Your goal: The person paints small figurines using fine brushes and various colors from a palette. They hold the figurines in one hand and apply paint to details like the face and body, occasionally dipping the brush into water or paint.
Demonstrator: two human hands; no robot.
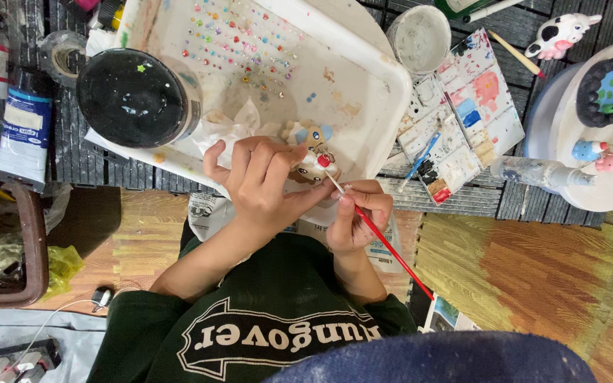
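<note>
The small clay figurine (311,154), cream with a blue ear and a red spot, sits just in front of the near rim of the white tray (363,85), cradled in the left hand (260,181), whose fingers close around it. The right hand (358,216), just right of the figurine, pinches a red-handled fine brush (384,243) in a pen grip, its tip touching the figurine's red spot. This looks like detail painting in hand; the next stroke calls for a steady tip and a still figurine.

Inside the tray, beyond the figurine, lie rows of tiny coloured beads (239,39) and a black-lidded jar (136,96). Right of the tray rest a paint-smeared palette (462,113) and a round white board (590,142) with other small figures. The tray stands on a low dark slatted table (72,156) over wood-patterned flooring (533,269).
</note>
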